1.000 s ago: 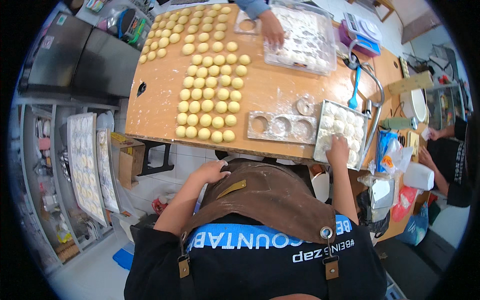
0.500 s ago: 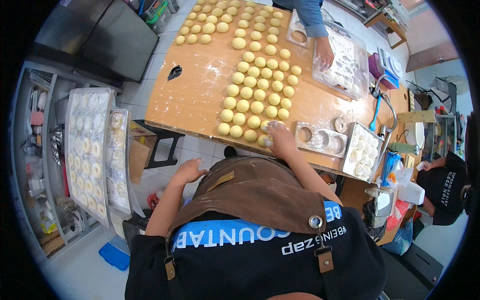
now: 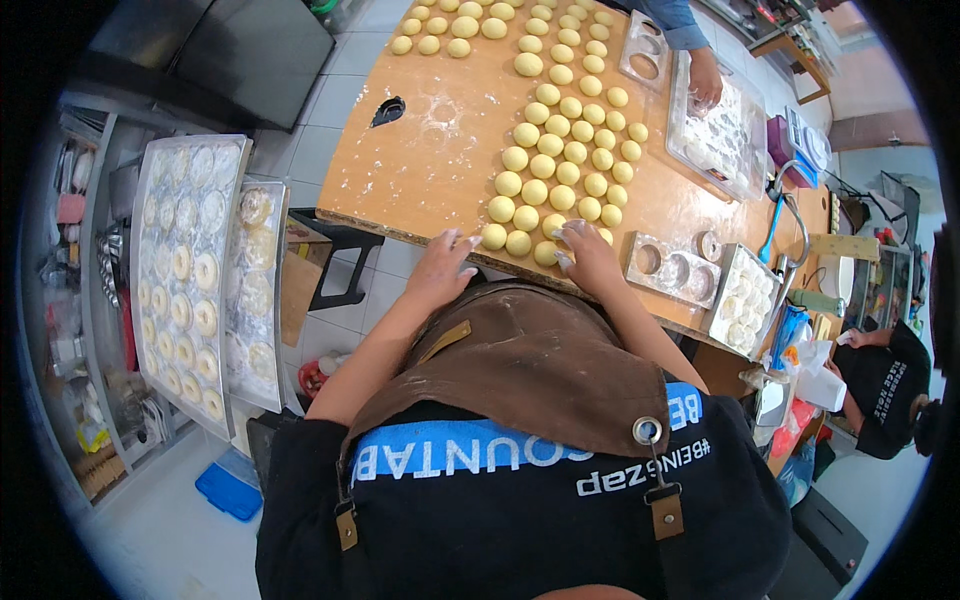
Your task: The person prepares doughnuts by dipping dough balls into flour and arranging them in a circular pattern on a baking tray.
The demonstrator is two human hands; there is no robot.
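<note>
Round yellow dough balls (image 3: 549, 144) stand in rows on the floured wooden table (image 3: 430, 170). My right hand (image 3: 592, 258) reaches over the front right corner of these rows. Its floury fingers and thumb are spread apart next to the nearest balls; what lies under the palm is hidden. At the table's front edge, left of the front row, my left hand (image 3: 440, 270) is open with white flour on its fingertips. It holds nothing that I can see.
A mould with round holes (image 3: 675, 270), a dough ring (image 3: 708, 245) and a tray of pale dough pieces (image 3: 742, 300) lie right. Another person's hand (image 3: 705, 82) is over a floury clear tub (image 3: 725, 130). Racked trays of dough rings (image 3: 180, 280) stand left.
My left hand has risen from beside the apron to the table's front edge. My right hand stays at the front right balls, fingers still spread. The view has shifted, so the table appears further right.
</note>
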